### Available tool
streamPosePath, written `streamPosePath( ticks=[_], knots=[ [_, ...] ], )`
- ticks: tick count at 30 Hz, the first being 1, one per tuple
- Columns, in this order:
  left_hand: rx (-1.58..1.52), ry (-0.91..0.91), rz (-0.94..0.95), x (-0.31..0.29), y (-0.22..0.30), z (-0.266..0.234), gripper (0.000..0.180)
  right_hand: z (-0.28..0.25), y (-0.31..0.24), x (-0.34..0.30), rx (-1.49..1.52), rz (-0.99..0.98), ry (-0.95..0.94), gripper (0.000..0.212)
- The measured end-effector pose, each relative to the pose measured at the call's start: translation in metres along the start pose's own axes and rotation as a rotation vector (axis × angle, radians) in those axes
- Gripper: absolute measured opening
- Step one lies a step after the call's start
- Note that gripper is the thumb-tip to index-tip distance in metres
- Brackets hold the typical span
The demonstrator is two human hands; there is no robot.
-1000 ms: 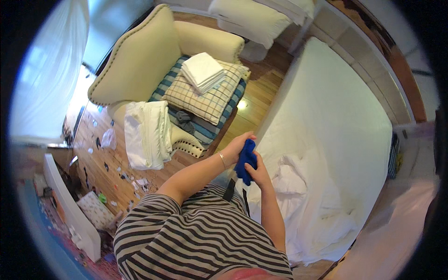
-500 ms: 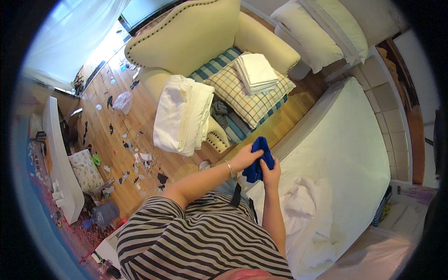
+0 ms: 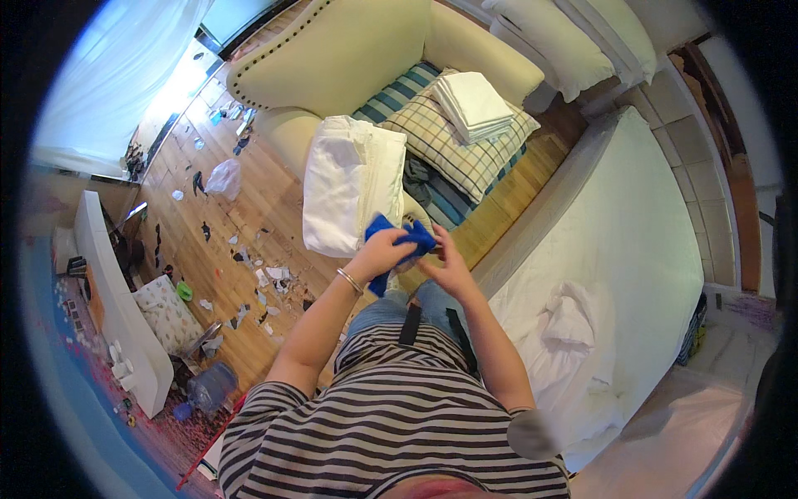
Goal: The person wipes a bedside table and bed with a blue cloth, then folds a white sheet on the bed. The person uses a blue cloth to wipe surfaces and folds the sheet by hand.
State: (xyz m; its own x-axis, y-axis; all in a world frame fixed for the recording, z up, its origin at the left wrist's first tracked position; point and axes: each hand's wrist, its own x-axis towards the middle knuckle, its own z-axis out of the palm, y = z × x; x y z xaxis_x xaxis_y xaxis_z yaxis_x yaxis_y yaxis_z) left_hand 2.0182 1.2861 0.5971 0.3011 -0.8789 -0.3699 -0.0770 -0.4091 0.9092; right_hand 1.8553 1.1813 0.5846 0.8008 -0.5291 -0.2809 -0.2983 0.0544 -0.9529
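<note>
Bedsheets, white, cover the mattress at right; a cream armchair stands far left. Near the middle, the left hand is clenched around a blue cloth, and the right hand pinches its edge.

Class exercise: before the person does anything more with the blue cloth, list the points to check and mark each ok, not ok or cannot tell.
1. Blue cloth gripped by left hand: ok.
2. Right hand also on the cloth: ok.
3. Cloth clear of the white bedding draped over the armchair arm: cannot tell, they overlap in view.
4. Floor nearby free of litter: not ok, scraps lie scattered.
5. Bed surface free beside the person: ok, apart from a crumpled sheet.
</note>
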Motion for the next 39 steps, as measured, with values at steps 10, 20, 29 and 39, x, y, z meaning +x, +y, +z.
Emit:
streamPosePath(
  ticks=[10,20,29,39],
  knots=[
    [-0.121,0.08,-0.11,0.022,-0.009,0.013,0.026,-0.02,0.021,0.027,-0.122,0.122,-0.058,0.029],
    [0.008,0.559,-0.103,0.084,-0.003,0.02,0.037,-0.071,0.04,0.109,-0.119,0.047,0.291,0.034],
    [0.401,0.796,-0.279,0.054,-0.035,0.0,0.069,-0.043,0.081,0.175,-0.192,0.206,-0.003,0.054],
    [0.649,0.612,-0.496,0.096,-0.077,-0.047,0.08,0.053,0.091,0.183,-0.032,0.532,0.001,0.072]
  ],
)
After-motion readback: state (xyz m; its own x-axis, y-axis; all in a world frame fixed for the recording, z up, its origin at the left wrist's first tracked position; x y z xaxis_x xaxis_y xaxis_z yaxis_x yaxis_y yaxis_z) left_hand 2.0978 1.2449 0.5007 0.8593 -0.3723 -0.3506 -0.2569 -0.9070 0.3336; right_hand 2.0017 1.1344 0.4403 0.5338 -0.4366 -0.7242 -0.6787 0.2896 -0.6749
